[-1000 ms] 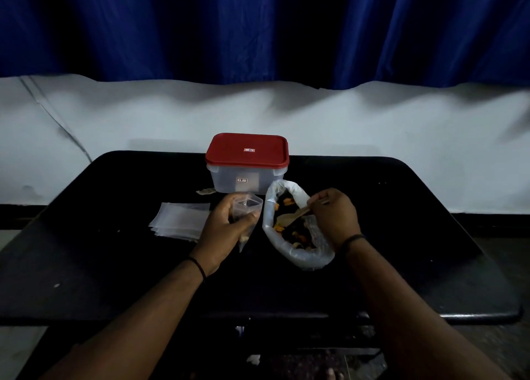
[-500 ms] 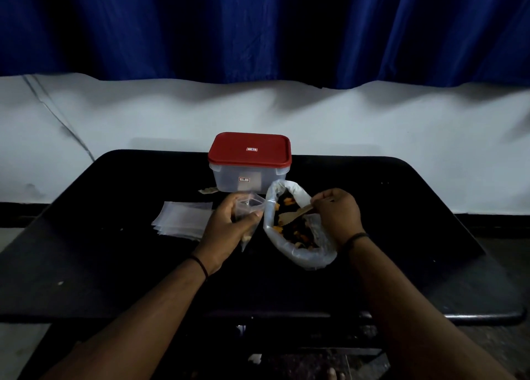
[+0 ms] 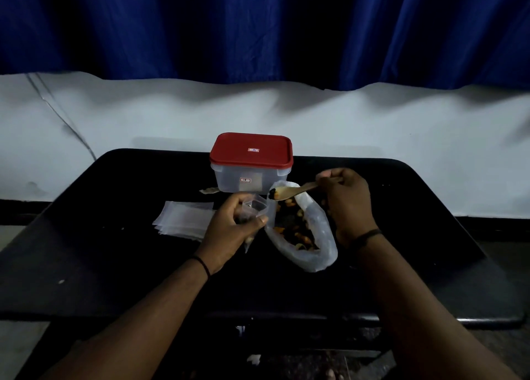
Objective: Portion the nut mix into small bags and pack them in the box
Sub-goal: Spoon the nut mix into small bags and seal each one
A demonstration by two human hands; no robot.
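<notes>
On the black table [image 3: 114, 265] lies a large clear bag of nut mix [image 3: 304, 230], its mouth open toward the far side. My left hand [image 3: 229, 230] grips a small clear bag [image 3: 253, 209] with its mouth held open, just left of the big bag. A wooden spoon [image 3: 289, 192] is held in my right hand [image 3: 348, 199]; it is lifted above the big bag's mouth with a few nuts on its tip, near the small bag. Behind them stands the clear plastic box [image 3: 246, 179], its red lid [image 3: 251, 150] on.
A stack of flat empty small bags [image 3: 183, 220] lies left of my left hand. A small scrap [image 3: 209, 190] sits by the box's left corner. A white wall and a blue curtain [image 3: 258, 27] rise behind the table.
My right hand has lifted the spoon out of the big bag with nuts on it and brought its tip up toward the small bag. My left hand has stayed in place.
</notes>
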